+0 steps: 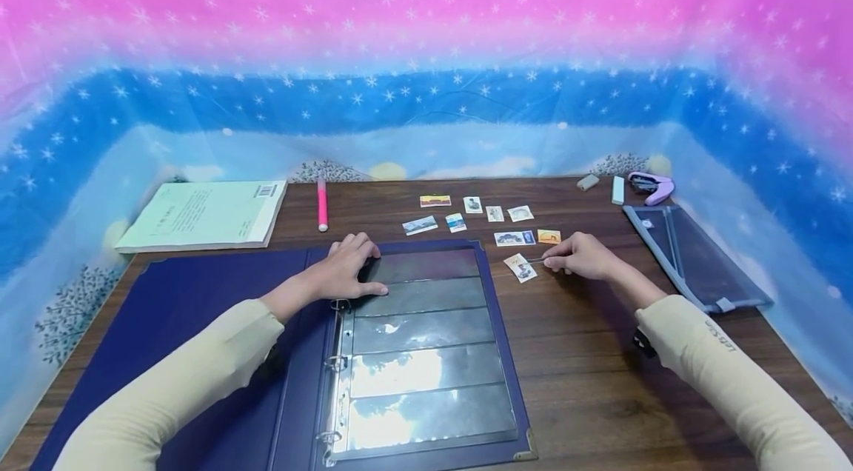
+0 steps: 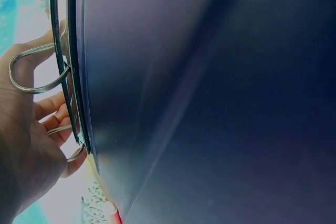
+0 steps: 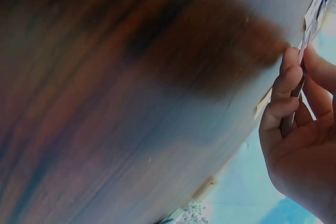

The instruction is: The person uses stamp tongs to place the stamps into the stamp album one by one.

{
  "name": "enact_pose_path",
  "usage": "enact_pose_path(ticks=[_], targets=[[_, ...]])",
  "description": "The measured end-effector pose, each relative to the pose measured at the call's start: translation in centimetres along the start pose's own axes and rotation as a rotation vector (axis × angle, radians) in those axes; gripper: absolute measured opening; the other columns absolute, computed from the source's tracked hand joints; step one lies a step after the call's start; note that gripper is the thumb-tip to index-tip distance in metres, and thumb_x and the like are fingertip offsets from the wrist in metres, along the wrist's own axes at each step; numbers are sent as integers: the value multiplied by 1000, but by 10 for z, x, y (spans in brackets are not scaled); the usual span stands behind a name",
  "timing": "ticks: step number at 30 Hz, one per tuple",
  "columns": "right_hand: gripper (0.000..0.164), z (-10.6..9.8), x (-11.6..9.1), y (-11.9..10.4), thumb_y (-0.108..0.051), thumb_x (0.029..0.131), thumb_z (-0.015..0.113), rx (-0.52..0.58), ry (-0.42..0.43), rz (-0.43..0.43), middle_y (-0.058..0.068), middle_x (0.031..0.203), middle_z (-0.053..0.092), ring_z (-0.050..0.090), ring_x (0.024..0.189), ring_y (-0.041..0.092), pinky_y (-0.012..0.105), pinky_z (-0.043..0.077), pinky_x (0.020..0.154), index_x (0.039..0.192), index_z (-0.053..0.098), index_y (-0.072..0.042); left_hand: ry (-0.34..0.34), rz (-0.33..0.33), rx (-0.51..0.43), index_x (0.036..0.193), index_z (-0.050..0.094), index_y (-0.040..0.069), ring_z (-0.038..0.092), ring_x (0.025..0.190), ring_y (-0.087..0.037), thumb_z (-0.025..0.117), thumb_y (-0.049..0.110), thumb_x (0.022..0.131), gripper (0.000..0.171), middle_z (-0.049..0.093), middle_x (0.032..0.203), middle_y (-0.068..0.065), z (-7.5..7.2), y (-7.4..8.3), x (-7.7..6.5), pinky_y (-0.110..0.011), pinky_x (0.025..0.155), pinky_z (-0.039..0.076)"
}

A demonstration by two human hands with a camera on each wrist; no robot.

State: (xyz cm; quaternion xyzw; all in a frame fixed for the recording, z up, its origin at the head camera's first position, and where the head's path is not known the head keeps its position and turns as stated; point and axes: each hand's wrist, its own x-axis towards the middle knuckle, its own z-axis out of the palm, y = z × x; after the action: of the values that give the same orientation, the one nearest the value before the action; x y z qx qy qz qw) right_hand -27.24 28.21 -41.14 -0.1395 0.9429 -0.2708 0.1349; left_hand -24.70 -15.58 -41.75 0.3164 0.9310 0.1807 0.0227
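Observation:
My right hand [image 1: 581, 256] pinches a slim pair of metal tweezers [image 1: 536, 260] between thumb and fingers, right of the album. The tweezers' tips are at a postage stamp [image 1: 520, 269] that lies tilted in the head view, close to the album's right edge. In the right wrist view the tweezers [image 3: 292, 109] run along inside the curled fingers. My left hand [image 1: 343, 269] rests on the upper left of the black pocket page [image 1: 423, 330], thumb spread apart. That page sits on metal rings [image 1: 336, 363] in an open dark blue album [image 1: 220, 352].
Several more stamps [image 1: 472, 205] lie spread behind the album. A pale green book [image 1: 206, 215] and a pink marker [image 1: 323, 206] are at the back left. To the right are an eraser [image 1: 617, 190], a purple stapler [image 1: 660, 189] and a dark mesh zip pouch [image 1: 706, 256].

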Motion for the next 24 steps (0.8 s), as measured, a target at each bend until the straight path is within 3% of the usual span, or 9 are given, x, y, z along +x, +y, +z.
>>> enact_pose_path(ticks=[6,11,17,24], targets=[[20,4,2,-2,-20,89,61,-102,58,-50,3,71,68,56,57,8,26,44,57,97,73,-7,6,0,7,113,54,5,38,89,-20,69,47,78,58,48,104,-9,1,-1,0,-34,75,26],[19,7,1,-4,-20,89,61,-131,110,-42,3,74,72,60,60,6,26,46,58,96,74,-8,14,1,15,114,55,5,37,86,-19,69,48,77,58,48,101,-9,0,0,0,-31,73,25],[21,9,-3,-7,-22,88,62,-103,215,-11,6,71,72,58,57,8,26,40,55,98,73,-6,28,6,40,115,56,5,36,83,-19,68,49,77,59,47,96,-8,1,1,-1,-31,72,24],[25,9,-6,-16,-27,88,63,-15,322,-38,10,79,74,62,60,9,26,45,59,99,73,-7,61,-6,92,109,56,5,38,82,-20,67,53,76,59,50,96,-8,3,2,0,-32,72,28]])
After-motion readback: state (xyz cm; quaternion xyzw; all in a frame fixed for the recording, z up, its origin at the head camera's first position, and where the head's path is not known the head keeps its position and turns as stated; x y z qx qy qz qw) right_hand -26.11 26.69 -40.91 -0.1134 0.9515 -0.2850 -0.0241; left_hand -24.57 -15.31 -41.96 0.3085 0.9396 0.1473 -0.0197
